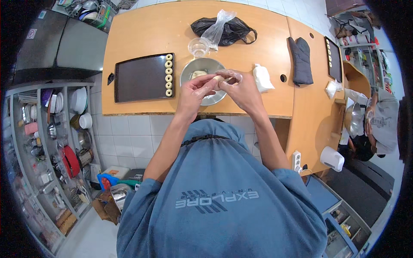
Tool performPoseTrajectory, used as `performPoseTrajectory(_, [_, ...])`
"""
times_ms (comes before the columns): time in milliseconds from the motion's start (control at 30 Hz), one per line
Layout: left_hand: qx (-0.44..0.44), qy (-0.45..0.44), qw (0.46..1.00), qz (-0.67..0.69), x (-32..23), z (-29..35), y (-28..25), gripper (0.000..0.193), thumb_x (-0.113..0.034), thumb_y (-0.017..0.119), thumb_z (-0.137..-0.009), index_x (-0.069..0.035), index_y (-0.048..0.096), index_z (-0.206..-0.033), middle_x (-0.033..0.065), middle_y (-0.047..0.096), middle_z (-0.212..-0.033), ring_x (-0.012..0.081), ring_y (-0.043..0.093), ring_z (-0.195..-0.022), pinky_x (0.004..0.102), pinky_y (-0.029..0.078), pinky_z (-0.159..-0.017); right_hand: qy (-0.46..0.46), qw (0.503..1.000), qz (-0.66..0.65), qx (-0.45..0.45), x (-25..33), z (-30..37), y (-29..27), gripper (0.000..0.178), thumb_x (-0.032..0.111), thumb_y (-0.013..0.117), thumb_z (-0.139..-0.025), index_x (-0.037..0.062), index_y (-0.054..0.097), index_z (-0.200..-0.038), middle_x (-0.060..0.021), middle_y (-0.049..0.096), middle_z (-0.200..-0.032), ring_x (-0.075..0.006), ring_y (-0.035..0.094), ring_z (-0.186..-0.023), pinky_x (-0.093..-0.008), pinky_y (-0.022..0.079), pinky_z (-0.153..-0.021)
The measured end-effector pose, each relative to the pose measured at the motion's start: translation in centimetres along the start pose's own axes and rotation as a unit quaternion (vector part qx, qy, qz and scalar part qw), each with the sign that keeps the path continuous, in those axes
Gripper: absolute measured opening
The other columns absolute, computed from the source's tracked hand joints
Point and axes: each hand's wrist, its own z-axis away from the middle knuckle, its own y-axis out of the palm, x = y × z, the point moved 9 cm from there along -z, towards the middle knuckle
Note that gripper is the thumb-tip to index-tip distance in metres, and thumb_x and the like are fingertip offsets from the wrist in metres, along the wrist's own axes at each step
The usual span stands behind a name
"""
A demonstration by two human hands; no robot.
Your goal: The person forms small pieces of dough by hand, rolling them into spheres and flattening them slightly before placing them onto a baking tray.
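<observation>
Above a steel mixing bowl (188,69), both of my hands meet around a small pale piece of dough (218,79). My left hand (197,92) is closed, its fingertips against the piece's left side. From the other side my right hand (241,89), dusted with flour, pinches it between thumb and fingers. A larger lump of dough (198,74) lies in the bowl, partly hidden by my hands. To the left is a dark baking tray (140,81) with a column of small dough rings (168,78) along its right edge.
Behind the bowl stand a clear plastic cup (198,47) and a black plastic bag (232,32). A white flour bag (262,78) and dark oven mitts (302,60) lie to the right. Farther right, another person (380,120) holds a steel bowl (353,119) near a second tray (333,59).
</observation>
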Motion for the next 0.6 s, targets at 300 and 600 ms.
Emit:
performPoseTrajectory(300, [-0.024, 0.014, 1.0, 0.014, -0.1, 0.0, -0.1, 0.025, -0.009, 0.067, -0.096, 0.002, 0.066, -0.118, 0.0091, 0.071, -0.111, 0.0132, 0.068, -0.096, 0.0287, 0.059, -0.08, 0.043, 0.999, -0.024, -0.005, -0.8, 0.0, 0.0, 0.033, 0.015, 0.067, -0.081, -0.0016, 0.074, -0.11, -0.0196, 0.075, -0.097, -0.0238, 0.072, -0.085, -0.0344, 0.055, -0.079])
performPoseTrajectory(600, [-0.018, 0.018, 0.999, 0.028, -0.2, 0.0, -0.1, 0.024, -0.01, 0.064, -0.098, 0.001, 0.066, -0.119, 0.0098, 0.07, -0.111, 0.0158, 0.068, -0.097, 0.0294, 0.059, -0.082, 0.081, 0.993, -0.084, 0.01, -1.1, 0.2, 0.3, 0.035, 0.018, 0.069, -0.083, -0.0032, 0.073, -0.111, -0.0136, 0.074, -0.09, -0.0165, 0.067, -0.079, -0.0303, 0.053, -0.072])
